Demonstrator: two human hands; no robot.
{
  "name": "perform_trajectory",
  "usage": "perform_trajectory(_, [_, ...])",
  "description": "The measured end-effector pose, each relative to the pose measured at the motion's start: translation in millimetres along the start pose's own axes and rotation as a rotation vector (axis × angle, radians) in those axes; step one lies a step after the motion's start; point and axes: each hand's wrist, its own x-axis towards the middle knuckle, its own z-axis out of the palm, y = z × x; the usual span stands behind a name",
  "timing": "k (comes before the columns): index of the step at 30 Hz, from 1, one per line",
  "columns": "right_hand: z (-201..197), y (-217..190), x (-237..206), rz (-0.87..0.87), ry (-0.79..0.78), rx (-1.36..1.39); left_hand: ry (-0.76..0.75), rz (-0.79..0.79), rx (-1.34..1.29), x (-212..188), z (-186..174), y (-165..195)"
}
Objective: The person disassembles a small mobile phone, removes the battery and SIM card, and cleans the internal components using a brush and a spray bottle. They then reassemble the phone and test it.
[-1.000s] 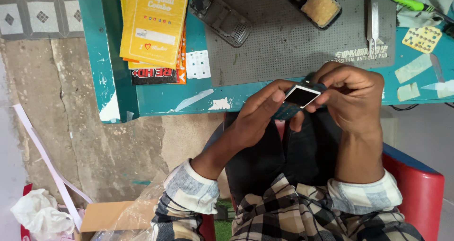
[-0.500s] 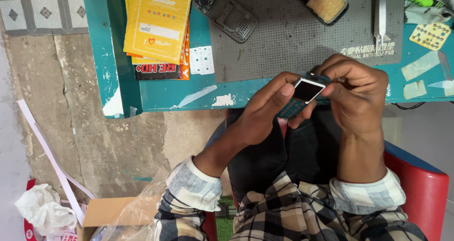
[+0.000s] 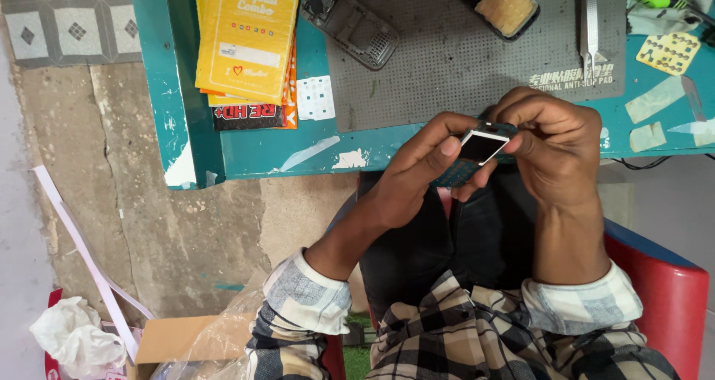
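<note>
A: What sits at the left end of the counter (image 3: pixel 246 156)?

B: A stack of yellow packets (image 3: pixel 246 37) near its left edge, with a bare phone frame (image 3: pixel 350 24) just right of it on the grey mat (image 3: pixel 447 67)

A: And the hands?

B: The left hand (image 3: pixel 417 175) and right hand (image 3: pixel 555 145) meet just off the counter's front edge, above the lap. Both have their fingers clamped on a small phone part (image 3: pixel 477 150) with a dark screen, thumbs pressing its sides

A: Further right?

B: Tweezers (image 3: pixel 590 22) lie on the mat's right edge, and a red chair (image 3: pixel 663 290) shows below
</note>
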Motion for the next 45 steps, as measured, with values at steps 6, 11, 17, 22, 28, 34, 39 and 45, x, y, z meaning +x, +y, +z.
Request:
perform_trajectory(6, [-5, 2, -2, -0.019, -0.032, 0.028, -0.02, 0.002, -0.012, -1, -5, -6])
perform_trajectory(11, [-12, 6, -4, -0.031, -0.055, -0.006, -0.034, 0.002, 0.047, -5, -10, -12])
perform_trajectory(17, [-11, 5, -3, -0.049, -0.047, -0.023, -0.011, 0.079, -0.01, -5, -9, -23])
perform_trajectory(22, [5, 2, 0, -0.137, 0.044, -0.048, 0.021, 0.085, 0.003, -6, -8, -24])
perform_trajectory(28, [26, 10, -2, -0.452, 0.316, -0.265, 0.089, 0.054, 0.049, -4, -6, -20])
perform_trajectory(34, [21, 16, -9, -0.487, 0.254, -0.519, 0.122, 0.05, 0.192, -3, -2, -15])
perform_trajectory(39, [18, 15, -10, -0.468, 0.233, -0.54, 0.131, 0.05, 0.184, -1, 3, -9])
perform_trajectory(45, [22, 11, -6, -0.483, 0.201, -0.54, 0.123, 0.079, 0.196, -1, 3, -6])
